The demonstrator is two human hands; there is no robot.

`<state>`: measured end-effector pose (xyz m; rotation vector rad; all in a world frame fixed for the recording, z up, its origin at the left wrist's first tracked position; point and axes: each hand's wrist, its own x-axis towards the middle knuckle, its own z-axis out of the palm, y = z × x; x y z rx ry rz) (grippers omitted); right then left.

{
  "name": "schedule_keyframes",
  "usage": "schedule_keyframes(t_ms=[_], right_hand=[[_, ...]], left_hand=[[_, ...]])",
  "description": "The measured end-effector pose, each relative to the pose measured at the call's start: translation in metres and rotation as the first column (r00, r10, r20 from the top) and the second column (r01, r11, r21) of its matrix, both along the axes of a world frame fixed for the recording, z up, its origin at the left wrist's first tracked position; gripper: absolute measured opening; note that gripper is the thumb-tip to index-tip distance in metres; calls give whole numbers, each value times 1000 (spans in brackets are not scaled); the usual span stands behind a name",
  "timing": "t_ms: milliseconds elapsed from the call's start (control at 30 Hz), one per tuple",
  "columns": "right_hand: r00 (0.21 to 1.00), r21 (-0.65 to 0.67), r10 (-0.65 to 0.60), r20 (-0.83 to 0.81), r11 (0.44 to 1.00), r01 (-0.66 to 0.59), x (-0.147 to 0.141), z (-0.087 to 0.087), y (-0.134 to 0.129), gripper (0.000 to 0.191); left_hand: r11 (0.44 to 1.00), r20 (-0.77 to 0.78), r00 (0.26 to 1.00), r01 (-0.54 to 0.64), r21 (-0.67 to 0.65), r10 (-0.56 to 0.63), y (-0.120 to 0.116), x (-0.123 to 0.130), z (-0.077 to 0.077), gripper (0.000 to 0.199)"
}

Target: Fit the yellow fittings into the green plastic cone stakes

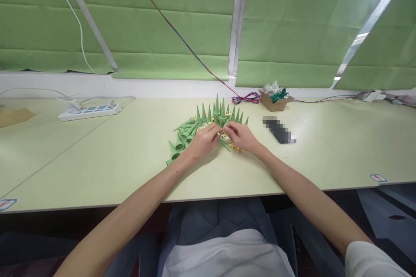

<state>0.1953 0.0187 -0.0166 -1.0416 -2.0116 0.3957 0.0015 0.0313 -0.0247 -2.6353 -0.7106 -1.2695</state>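
While many upright green spikes [217, 109] stand grouped on the pale table [136, 156], others, the loose green spikes [174, 151], lie tipped over to the left and small yellow pieces [236, 148] remain scattered, so the sorting-out looks partway, though which are finished cannot be told. The left hand [204, 140] and right hand [243, 137] nearly meet before the upright group, fingertips bunched, but whether they clamp a piece is hidden; beyond are a power strip [89, 113], a small cardboard box [276, 105] and green blinds [172, 30]
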Motion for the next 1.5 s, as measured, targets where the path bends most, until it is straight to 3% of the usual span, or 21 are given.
schedule_keyframes(t_ms=[533,1500], right_hand=[[999,9,-43,31,999,43,-1,-2,2,44],[998,-5,-50,40,999,50,-2,0,-1,48]], left_hand=[[999,-1,999,47,-7,-47,1,1,-1,14],[996,-17,999,40,-86,-42,-4,-1,2,14]])
